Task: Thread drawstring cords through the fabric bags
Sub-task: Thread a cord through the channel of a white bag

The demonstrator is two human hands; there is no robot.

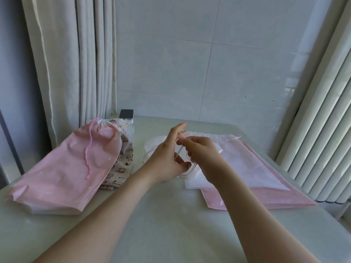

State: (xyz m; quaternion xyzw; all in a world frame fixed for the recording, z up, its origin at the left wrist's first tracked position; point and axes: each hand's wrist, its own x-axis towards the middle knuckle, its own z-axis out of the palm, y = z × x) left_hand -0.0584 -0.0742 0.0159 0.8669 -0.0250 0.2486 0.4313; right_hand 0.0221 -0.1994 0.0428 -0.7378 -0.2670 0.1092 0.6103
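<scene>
My right hand (201, 154) pinches a thin white cord (179, 154) above the middle of the table. My left hand (169, 158) is raised beside it with fingers spread, and the cord runs across its palm and loops down by the thumb. Under both hands lies a flat white fabric bag (247, 164) on top of flat pink bags (266, 198). At the left lies a filled pink bag (62, 173), its mouth drawn closed by a pink cord (88, 152). A bear-print bag (121, 168) lies partly under it.
A small white box with a dark top (126, 115) stands at the back by the tiled wall. Curtains hang at the left and a ribbed white radiator (322, 130) rises at the right. The pale table (171, 215) has bare surface in front.
</scene>
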